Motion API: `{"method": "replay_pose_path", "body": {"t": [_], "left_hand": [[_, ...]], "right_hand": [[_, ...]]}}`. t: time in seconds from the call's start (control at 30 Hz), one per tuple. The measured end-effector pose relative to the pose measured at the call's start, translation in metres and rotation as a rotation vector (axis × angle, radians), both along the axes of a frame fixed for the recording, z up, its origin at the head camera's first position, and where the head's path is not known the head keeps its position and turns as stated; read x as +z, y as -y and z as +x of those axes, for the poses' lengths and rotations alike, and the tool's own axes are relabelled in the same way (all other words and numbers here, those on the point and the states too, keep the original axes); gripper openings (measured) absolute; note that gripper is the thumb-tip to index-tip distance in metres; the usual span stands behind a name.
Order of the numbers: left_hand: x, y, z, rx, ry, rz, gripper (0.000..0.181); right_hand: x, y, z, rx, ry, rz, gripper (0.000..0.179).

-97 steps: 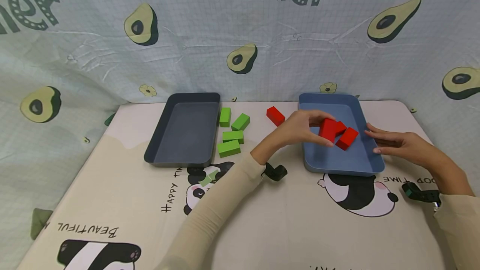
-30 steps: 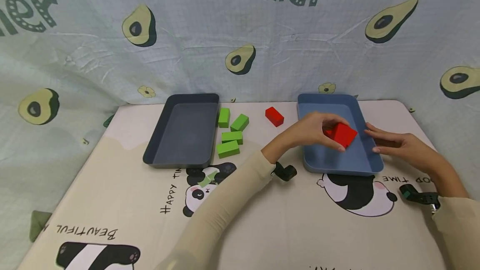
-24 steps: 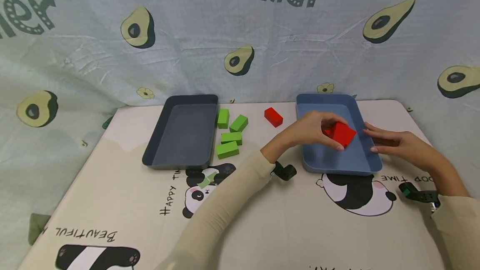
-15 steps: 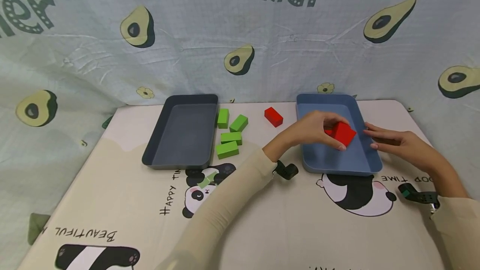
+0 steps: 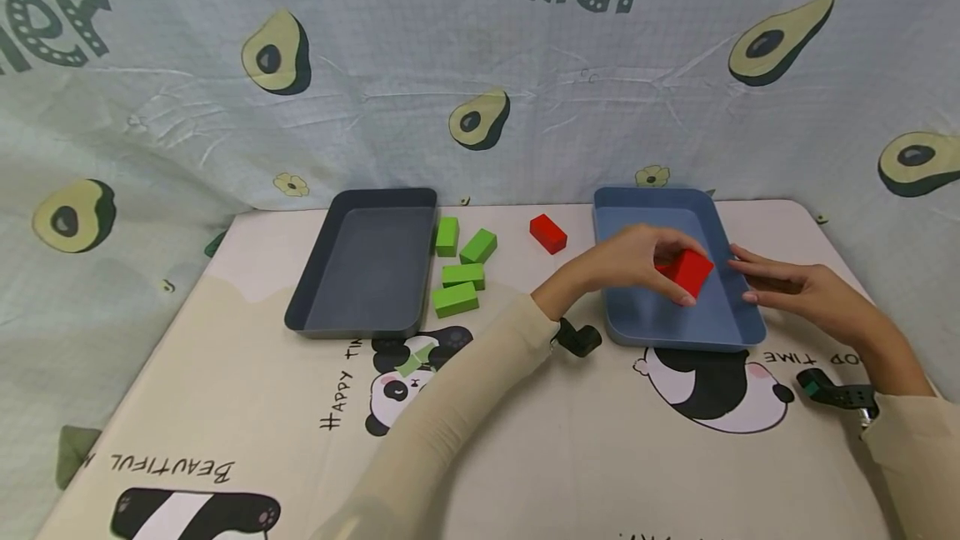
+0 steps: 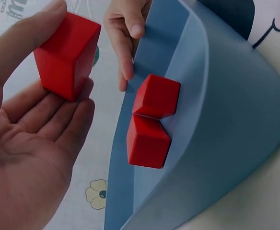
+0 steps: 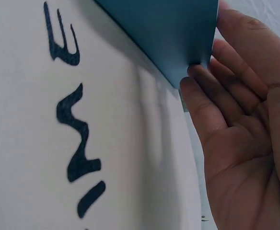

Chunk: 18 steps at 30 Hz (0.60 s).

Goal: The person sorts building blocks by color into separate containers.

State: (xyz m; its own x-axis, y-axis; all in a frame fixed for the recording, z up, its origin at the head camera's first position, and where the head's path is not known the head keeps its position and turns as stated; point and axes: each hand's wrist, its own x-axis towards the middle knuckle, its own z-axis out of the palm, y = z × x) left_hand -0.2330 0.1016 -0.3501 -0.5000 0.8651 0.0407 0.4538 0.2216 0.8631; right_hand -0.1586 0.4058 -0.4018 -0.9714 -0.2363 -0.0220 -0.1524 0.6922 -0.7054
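Note:
My left hand (image 5: 633,261) pinches a red rectangular block (image 5: 692,272) between thumb and fingertips, over the blue tray (image 5: 660,323). In the left wrist view, the held block (image 6: 65,57) stands apart from two more red blocks (image 6: 157,96) that lie against each other inside the tray. From the head, my hand and its block mostly hide that pair. My right hand (image 5: 806,290) is at the tray's right side, fingers fairly straight. Its fingertips (image 7: 190,81) touch the outer wall in the right wrist view, with the thumb up by the rim.
Another red block (image 5: 548,234) lies on the table left of the blue tray. Several green blocks (image 5: 455,300) lie beside a dark grey tray (image 5: 356,273) holding nothing. A patterned cloth (image 5: 480,48) hangs behind the table.
Since the oldest frame, my left hand has carried the red block right, across the pair in the tray. During the last second it moves only slightly. My right hand stays at the tray's side.

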Motion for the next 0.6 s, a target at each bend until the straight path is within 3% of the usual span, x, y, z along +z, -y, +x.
{"method": "replay_pose_path", "body": {"t": [0.37,0.6], "left_hand": [[0.001,-0.011,-0.007,-0.06,0.015,-0.061,0.061],[-0.004,-0.021,-0.02,-0.088,0.025,-0.099,0.056]], "right_hand": [[-0.001,0.001,0.001,0.001,-0.004,-0.026,0.053],[-0.001,0.0,0.001,-0.003,0.014,-0.016,0.056]]}}
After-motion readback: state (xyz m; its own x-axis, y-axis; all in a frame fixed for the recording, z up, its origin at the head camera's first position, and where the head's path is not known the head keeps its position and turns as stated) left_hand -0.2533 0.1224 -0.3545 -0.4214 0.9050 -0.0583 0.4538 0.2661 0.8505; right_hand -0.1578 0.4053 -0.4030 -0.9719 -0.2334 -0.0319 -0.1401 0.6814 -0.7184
